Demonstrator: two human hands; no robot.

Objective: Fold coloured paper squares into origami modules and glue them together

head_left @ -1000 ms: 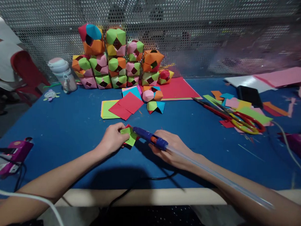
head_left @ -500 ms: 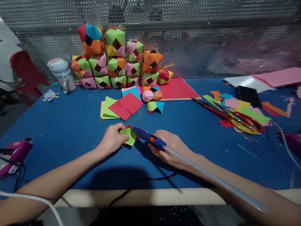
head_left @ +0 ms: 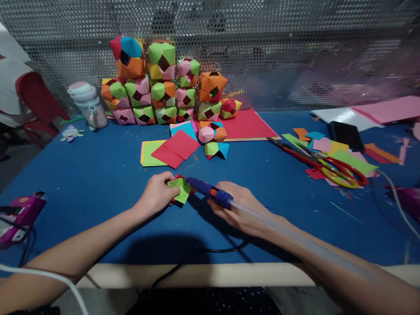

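My left hand (head_left: 158, 192) pinches a small folded paper piece (head_left: 181, 189), lime green with red edges, low over the blue table. My right hand (head_left: 241, 206) is wrapped round a blue hot glue gun (head_left: 207, 191), a long clear glue stick (head_left: 284, 228) trailing out of its back end. The nozzle points left and is right at the paper's edge; whether it touches cannot be made out. Just beyond my hands lie red paper squares (head_left: 177, 148) overlapping lime ones (head_left: 151, 153). Beside them sits a half-round folded paper piece (head_left: 216, 150) in lime, red and blue.
Stacked folded-paper balls (head_left: 163, 94) stand at the back before a perforated metal screen (head_left: 278, 49). Scissors (head_left: 329, 166), paper scraps and a black phone (head_left: 346, 135) lie right. A bottle (head_left: 87, 105) and a purple power strip (head_left: 21, 217) are left. A person (head_left: 7, 86) sits far left.
The glue gun and my right hand have shifted very slightly right and down, and the glue stick's rear end has swung a little. My left hand keeps its hold on the paper piece.
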